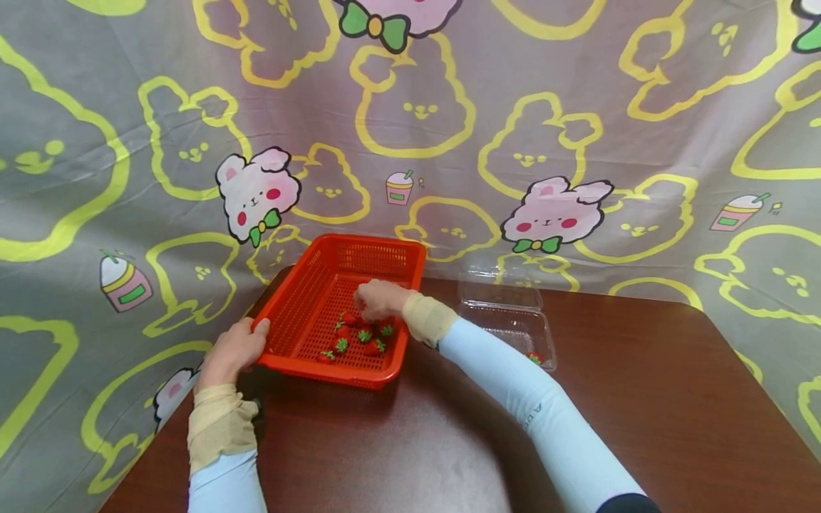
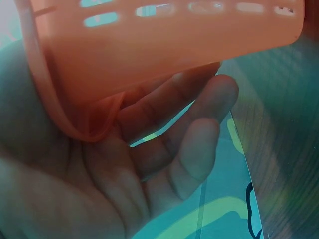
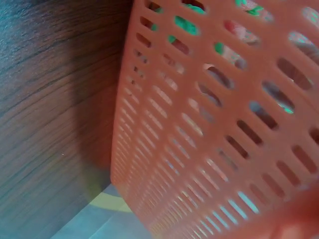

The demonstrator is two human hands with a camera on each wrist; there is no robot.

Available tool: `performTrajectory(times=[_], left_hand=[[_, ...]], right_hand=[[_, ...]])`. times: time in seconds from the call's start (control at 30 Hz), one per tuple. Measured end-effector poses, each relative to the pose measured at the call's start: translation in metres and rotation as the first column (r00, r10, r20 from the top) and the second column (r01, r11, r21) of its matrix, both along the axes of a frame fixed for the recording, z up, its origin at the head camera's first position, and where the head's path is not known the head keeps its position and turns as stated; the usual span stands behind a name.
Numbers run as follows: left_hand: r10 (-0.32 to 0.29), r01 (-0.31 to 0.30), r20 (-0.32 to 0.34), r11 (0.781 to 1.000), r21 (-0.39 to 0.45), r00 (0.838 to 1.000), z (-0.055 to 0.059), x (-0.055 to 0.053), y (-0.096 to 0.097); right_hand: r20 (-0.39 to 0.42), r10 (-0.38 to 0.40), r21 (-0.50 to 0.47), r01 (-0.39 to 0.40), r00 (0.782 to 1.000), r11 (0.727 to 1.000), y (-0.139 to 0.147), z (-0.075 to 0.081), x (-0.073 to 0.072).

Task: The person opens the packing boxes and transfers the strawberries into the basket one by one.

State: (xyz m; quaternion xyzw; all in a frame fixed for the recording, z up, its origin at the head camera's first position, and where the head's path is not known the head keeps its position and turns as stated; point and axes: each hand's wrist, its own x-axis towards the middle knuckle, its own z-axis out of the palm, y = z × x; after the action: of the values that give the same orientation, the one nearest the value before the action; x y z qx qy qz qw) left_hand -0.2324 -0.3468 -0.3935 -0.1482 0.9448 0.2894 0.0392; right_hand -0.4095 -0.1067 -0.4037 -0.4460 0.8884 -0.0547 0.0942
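A red perforated plastic basket (image 1: 301,367) stands on the table, with several strawberries (image 1: 342,345) with green leaves gathered at its near right part. My left hand (image 1: 234,349) grips the basket's near left corner, thumb over the rim; in the left wrist view the fingers (image 2: 194,144) reach beneath the rim. Over the basket's right wall reaches my right hand (image 1: 380,299), its bent fingers pointing down among the strawberries. I cannot tell whether they pinch one. From outside, the right wrist view shows the slotted basket wall (image 3: 199,144) with red and green behind it.
Right of the basket lies a clear plastic box (image 1: 513,324) with its lid (image 1: 500,288) folded back and a strawberry (image 1: 534,358) in its near right corner. The right forearm crosses in front of it. A patterned cloth (image 1: 423,178) hangs behind the brown table (image 1: 641,377).
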Motion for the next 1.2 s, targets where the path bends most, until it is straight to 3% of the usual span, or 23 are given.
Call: performTrajectory(times=[0.2,0.53,0.8,1.2], left_hand=[[0.000,0.000,0.004,1.000,0.020,1.000,0.000,0.000,0.000],[-0.029,0.029,-0.006,0.999,-0.017,1.000,0.004,-0.001,-0.002],[-0.019,0.019,0.021,1.000,0.000,1.000,0.002,-0.002,0.001],[-0.024,0.024,0.013,1.000,-0.013,1.000,0.000,-0.001,0.000]], right_hand=[[0.008,-0.015,-0.194,0.016,1.000,0.981,0.016,0.022,-0.004],[-0.087,-0.063,-0.272,0.037,0.994,0.962,0.062,0.079,0.016],[-0.154,0.003,-0.248,-0.042,0.988,0.968,0.105,0.077,0.025],[-0.190,-0.032,-0.268,-0.021,0.981,0.963,0.186,0.070,0.030]])
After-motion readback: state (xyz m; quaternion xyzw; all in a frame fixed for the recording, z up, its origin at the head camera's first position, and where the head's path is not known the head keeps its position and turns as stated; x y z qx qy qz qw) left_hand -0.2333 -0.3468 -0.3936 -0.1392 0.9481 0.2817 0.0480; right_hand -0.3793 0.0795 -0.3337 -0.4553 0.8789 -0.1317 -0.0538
